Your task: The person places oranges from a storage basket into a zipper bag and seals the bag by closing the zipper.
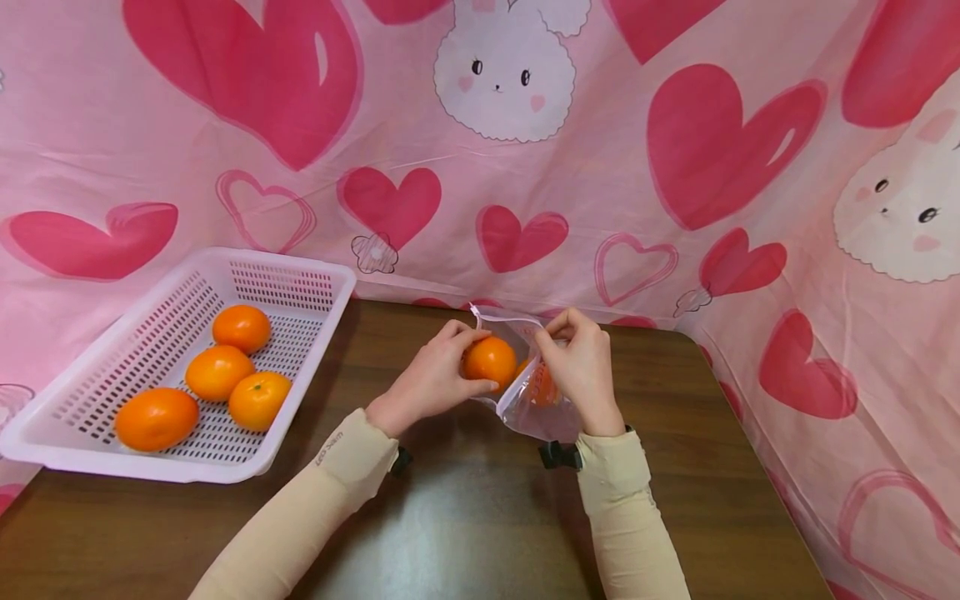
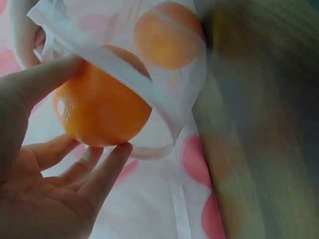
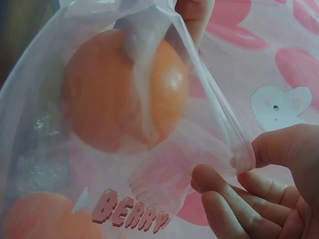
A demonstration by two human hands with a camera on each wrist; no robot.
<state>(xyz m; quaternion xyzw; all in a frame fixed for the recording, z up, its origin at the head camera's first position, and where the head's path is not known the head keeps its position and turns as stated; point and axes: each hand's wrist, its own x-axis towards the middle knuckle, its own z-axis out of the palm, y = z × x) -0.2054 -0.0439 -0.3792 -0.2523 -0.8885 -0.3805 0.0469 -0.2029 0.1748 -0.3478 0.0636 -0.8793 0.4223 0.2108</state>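
My left hand (image 1: 433, 371) grips an orange (image 1: 491, 363) between thumb and fingertips at the open mouth of a clear zip bag (image 1: 538, 423). In the left wrist view, the bag's rim crosses in front of this orange, which is partly inside. A second orange (image 2: 169, 36) lies deeper in the bag, seen through the film. With thumb and fingers, my right hand (image 1: 583, 367) pinches the bag's rim on the right. Red lettering reading BERRY (image 3: 130, 211) shows on the film in the right wrist view. A small slider (image 1: 474, 309) sits at the rim's far corner.
A white slotted plastic basket (image 1: 341, 292) stands at the left of the brown wooden table (image 1: 450, 517), with several oranges (image 1: 219, 372) inside. Pink cloth (image 1: 420, 100) with hearts and rabbits hangs behind the table and along its right side.
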